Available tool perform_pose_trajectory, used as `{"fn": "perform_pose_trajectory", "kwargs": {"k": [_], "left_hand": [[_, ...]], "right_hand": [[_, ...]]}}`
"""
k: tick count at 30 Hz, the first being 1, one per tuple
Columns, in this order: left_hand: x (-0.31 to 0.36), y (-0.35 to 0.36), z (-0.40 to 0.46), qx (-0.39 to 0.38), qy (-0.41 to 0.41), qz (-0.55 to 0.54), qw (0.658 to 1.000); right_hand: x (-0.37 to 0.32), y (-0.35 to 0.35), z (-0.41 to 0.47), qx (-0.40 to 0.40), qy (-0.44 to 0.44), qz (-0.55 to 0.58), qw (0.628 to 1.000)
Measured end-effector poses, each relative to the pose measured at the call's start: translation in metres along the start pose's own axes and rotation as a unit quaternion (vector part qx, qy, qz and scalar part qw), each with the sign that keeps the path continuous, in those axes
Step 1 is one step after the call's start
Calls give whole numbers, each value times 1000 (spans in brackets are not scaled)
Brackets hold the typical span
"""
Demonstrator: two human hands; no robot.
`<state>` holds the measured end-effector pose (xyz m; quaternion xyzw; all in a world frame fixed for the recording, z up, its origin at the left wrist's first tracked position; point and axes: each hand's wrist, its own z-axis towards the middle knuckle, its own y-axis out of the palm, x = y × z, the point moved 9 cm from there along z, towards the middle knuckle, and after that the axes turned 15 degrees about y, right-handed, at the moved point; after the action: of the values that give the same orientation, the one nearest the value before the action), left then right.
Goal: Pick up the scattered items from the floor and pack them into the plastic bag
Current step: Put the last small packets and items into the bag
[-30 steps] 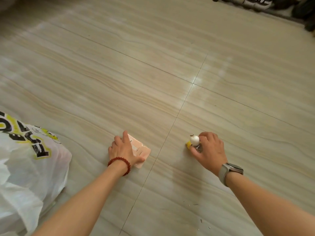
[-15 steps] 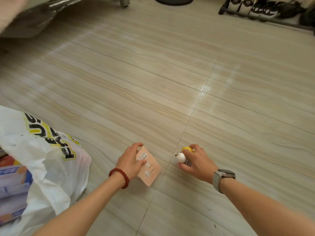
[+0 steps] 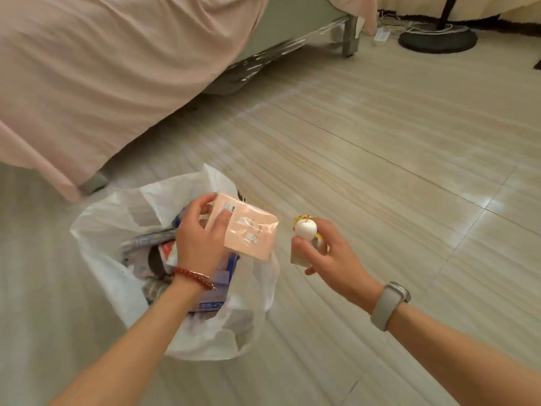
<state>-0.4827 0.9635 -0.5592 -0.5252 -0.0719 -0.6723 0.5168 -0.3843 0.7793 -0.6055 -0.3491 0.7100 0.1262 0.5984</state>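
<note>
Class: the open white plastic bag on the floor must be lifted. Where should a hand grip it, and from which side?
Grip the upstanding flap at the far rim of the white plastic bag, coming from above: it stands free and bunches easily, while the body sags around its contents.

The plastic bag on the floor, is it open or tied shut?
Open. The plastic bag has its mouth spread wide, with packets visible inside, and the left hand holds a pink box above the opening.
</note>
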Motion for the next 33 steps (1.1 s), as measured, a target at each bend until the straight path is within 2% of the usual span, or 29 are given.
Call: {"fn": "perform_pose_trajectory", "kwargs": {"k": [4,6,9,11,12,14,15,17,19,24,26,29,33], "left_hand": [[-66,-72,-3,118,-148,9,982],[-91,-86,-5,125,-193,9,973],[-112,-82,2,103,-217,-37,970],[-114,-70,12,57,-192,-51,979],[-113,-65,17,14,-171,-22,985],[-115,-55,20,-84,-142,82,983],[-118,-56,19,-107,-134,146,974],[-116,-63,22,-94,-74,261,958],[-113,-66,25,-77,-34,277,957],[-141,-75,15,-96,-63,282,953],[-145,-81,10,-120,-51,339,932],[-151,-80,16,-203,-13,431,879],[-150,-78,49,-279,38,525,803]], "right_hand": [[-43,72,6,-56,-61,-22,996],[-57,103,12,-68,-80,-55,993],[-75,142,27,-85,-101,-147,980],[-85,160,39,-84,-104,-174,976],[-89,165,45,-73,-99,-181,976],[-91,171,58,-39,-78,-228,970],[-87,174,64,-31,-66,-276,958],[-80,180,72,-47,-59,-363,929],[-74,183,77,-62,-63,-397,913],[-68,198,75,-99,-89,-404,905],[-69,201,74,-97,-103,-393,909],[-69,209,70,-99,-132,-385,908],[-60,236,53,-138,-210,-443,861]]}}
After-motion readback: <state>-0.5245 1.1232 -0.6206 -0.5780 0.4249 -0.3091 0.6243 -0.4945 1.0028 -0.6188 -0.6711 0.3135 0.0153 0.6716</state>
